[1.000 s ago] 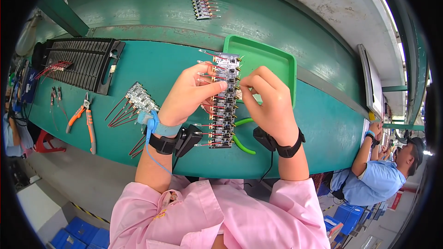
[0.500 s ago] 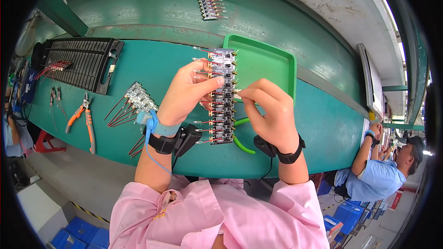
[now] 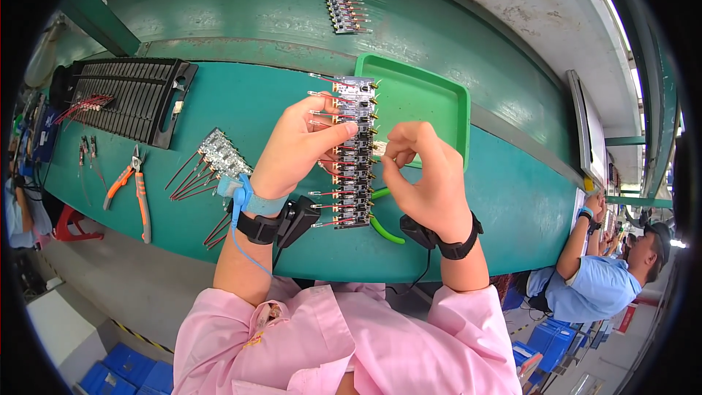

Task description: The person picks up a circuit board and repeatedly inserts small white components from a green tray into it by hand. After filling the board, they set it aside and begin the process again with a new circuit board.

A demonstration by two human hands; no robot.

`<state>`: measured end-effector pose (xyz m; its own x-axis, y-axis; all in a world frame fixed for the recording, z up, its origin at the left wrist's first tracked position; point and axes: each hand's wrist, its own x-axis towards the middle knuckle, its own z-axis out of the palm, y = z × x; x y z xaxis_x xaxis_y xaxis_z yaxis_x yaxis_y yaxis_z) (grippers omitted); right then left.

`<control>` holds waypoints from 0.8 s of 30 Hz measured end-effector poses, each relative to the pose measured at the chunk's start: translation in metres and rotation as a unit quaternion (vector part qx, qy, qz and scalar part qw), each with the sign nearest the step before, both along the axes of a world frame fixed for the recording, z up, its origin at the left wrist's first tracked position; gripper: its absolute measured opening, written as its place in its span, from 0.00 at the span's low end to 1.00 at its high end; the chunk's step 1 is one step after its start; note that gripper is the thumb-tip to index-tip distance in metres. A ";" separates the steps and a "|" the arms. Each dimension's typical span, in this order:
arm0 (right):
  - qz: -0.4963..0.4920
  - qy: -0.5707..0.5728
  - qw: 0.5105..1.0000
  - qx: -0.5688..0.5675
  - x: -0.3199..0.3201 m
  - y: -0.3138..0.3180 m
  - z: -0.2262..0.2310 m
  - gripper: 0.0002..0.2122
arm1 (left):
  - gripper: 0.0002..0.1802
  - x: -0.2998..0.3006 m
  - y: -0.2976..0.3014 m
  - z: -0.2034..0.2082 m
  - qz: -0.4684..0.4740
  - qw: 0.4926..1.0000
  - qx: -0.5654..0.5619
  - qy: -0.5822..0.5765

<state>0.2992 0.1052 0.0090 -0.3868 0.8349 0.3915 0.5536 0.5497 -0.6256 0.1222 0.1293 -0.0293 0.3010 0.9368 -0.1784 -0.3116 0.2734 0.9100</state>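
A long strip of joined circuit boards (image 3: 355, 153) stands lengthwise before me, with red wires along its left side and small brass-coloured parts along its right edge. My left hand (image 3: 307, 135) is closed on the strip's left side, thumb on top and fingers partly hidden beneath. At the right edge, my right hand (image 3: 424, 168) is closed with thumb and forefinger together beside one of the small parts; what they pinch is too small to make out. Green-handled pliers (image 3: 386, 230) lie partly hidden under the strip.
Behind the strip sits a green tray (image 3: 431, 77). To the left lie a wired board panel (image 3: 221, 153), orange-handled pliers (image 3: 136, 183) and a black slotted rack (image 3: 128, 99). Another board panel (image 3: 345, 6) rests on the green belt. A person in blue (image 3: 603, 281) sits at right.
My right fingertips have shifted a little down along the strip's right edge. The strip has moved slightly right at its far end. On the belt, the board panel has slid right.
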 end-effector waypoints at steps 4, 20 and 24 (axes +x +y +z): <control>-0.002 -0.010 1.000 -0.011 -0.001 0.001 0.000 0.15 | 0.11 0.001 0.000 0.000 0.006 1.000 0.001 0.005; 0.003 -0.032 0.999 0.001 -0.001 0.001 0.001 0.15 | 0.10 0.000 -0.001 0.002 0.006 1.000 0.003 0.007; 0.005 -0.037 0.999 0.001 -0.002 0.001 0.001 0.15 | 0.10 0.001 -0.002 0.003 0.010 1.000 0.003 0.006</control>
